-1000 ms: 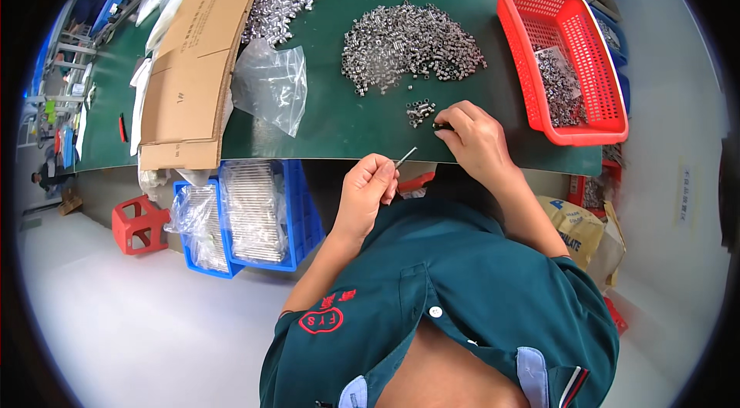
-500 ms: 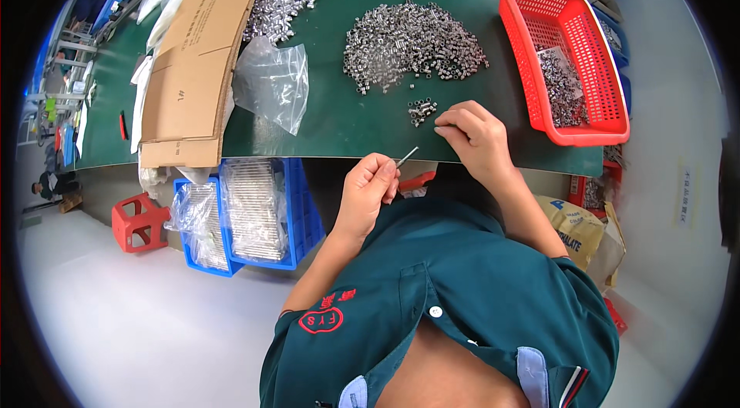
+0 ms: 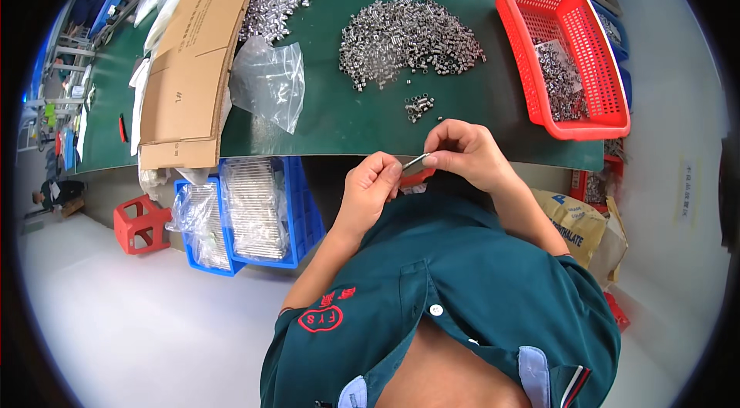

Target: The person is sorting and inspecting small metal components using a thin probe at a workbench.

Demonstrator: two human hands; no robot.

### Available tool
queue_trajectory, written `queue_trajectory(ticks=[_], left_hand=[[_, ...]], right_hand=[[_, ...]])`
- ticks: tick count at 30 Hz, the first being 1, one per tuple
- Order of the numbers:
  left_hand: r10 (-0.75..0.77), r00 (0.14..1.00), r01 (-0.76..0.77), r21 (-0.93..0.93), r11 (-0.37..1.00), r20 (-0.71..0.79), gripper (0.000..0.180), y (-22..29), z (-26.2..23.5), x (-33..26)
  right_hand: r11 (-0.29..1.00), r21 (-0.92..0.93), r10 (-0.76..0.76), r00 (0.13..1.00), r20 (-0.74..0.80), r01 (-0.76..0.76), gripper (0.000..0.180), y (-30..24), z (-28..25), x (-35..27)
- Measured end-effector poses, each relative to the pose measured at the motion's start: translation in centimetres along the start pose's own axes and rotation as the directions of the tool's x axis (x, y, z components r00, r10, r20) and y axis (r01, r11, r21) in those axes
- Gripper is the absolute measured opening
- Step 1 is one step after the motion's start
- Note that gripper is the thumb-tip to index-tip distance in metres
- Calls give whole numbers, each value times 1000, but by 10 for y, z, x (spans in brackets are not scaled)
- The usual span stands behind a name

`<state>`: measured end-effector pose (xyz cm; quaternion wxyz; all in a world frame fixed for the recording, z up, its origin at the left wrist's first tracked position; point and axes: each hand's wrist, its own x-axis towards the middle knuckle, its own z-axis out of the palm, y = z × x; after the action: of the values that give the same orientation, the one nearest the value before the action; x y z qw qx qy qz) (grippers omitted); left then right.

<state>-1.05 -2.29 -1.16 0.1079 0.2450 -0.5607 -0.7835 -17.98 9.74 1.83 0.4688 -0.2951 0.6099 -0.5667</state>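
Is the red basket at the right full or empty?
Neither; the red basket is partly filled: small metal parts cover only some of its bottom.

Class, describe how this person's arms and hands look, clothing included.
The left hand and right hand are bare, without gloves; no watch shows at either wrist. The forearms are uncovered, with no cables. The dark green sleeves are short, ending near the elbows.

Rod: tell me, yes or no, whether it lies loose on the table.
No, the left hand grips the rod by one end.
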Motion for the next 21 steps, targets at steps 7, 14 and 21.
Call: queue_trajectory(ticks=[7,14,21], left_hand=[[48,997,-50,32,998,65,18,-1,-2,0],[-23,991,49,-200,979,132,19,-1,-3,0],[61,997,-61,-6,998,45,21,1,-1,-1]], right_hand=[[983,-181,-44,999,-1,43,10,-12,4,-5],[960,-182,-211,977,20,211,11,-6,9,-7],[882,-391,-296,955,-22,265,15,-12,12,-9]])
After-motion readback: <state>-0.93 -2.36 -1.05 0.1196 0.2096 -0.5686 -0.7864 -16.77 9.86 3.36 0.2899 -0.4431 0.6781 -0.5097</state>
